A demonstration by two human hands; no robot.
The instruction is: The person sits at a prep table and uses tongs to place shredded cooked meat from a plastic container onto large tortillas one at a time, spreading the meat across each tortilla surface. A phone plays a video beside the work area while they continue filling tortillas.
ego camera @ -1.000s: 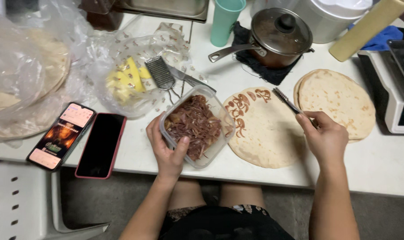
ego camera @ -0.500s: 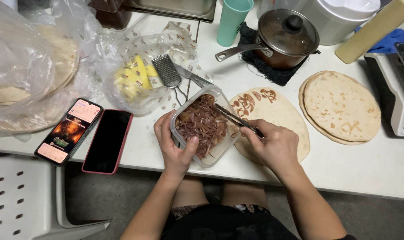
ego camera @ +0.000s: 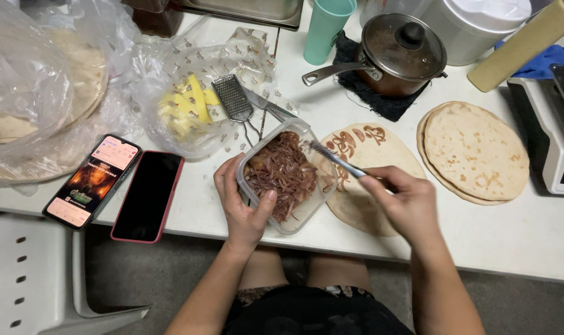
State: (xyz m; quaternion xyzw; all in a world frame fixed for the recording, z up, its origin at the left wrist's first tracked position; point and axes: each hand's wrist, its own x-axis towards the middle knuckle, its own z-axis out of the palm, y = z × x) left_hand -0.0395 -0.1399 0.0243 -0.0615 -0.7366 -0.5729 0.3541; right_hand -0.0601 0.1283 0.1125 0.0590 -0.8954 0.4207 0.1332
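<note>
Head view: left hand wraps the near-left corner of a clear plastic container, thumb over the rim, fingers curled along the outer wall. Clamped on it, not loose. The container sits on the white table near its front edge and is filled with shredded brown meat.

Right hand is closed on the handle of a fork, fingers folded tight around it. The fork's tines reach over the container's right rim, at the edge of the meat.

Just right of the container, partly under the fork and the right hand, lies a flat tortilla with a few strips of meat at its far end. A stack of bare tortillas lies further right, apart from it.

Behind the container: small metal grater and a plastic bag with yellow cheese pieces. Lidded pot on a dark cloth, teal cup beside it.

Left of the container, two phones: one with a lit screen, one dark with a red case. Large bag of tortillas at far left.
</note>
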